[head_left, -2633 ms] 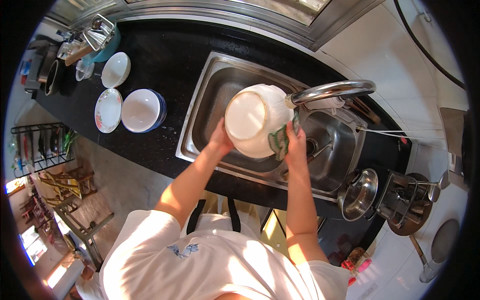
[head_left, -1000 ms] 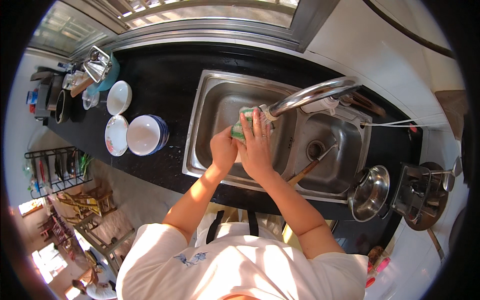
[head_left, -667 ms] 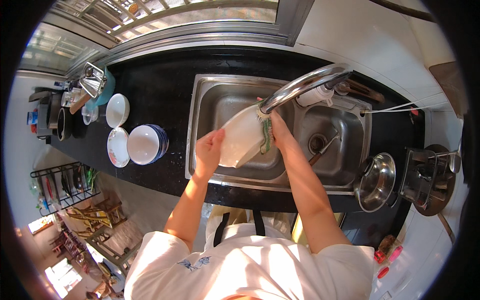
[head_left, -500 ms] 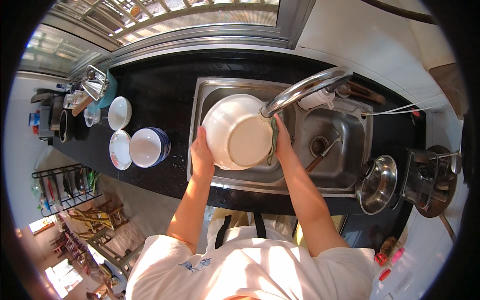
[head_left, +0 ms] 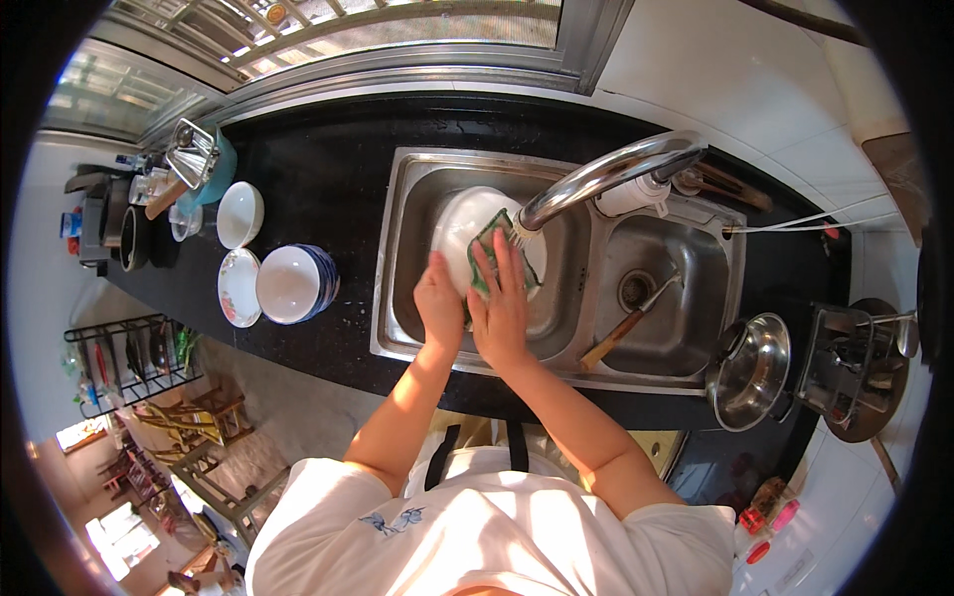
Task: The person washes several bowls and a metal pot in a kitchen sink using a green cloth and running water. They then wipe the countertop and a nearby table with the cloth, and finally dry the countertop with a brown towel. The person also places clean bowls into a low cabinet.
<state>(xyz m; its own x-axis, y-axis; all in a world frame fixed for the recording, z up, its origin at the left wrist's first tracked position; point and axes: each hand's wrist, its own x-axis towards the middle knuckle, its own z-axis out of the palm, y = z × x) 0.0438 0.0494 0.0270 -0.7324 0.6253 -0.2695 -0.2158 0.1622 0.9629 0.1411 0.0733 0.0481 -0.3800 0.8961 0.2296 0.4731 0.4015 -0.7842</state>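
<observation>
A large white bowl (head_left: 454, 224) is tilted in the left basin of the steel sink (head_left: 396, 189), beneath the curved chrome faucet (head_left: 608, 179). With its fingers curled, my left hand (head_left: 438, 303) grips the near left edge of the bowl. A green-edged dishcloth (head_left: 527, 268) lies against the bowl under my right hand (head_left: 500, 303), whose extended fingers press it to the surface. The faucet's spout end hangs just above the cloth. My two hands are close together, and the underside of the bowl is hidden.
On the black counter to the left stand a stack of blue-patterned bowls (head_left: 290, 285), a flowered dish (head_left: 238, 288) and a white bowl (head_left: 240, 216). A wooden-handled utensil (head_left: 616, 338) rests in the right basin. A steel pot (head_left: 752, 372) sits right of the sink.
The bowl has gone lower into the left basin and turned. My right hand has moved left with the cloth from the bowl's right rim onto its surface; my left hand has shifted right.
</observation>
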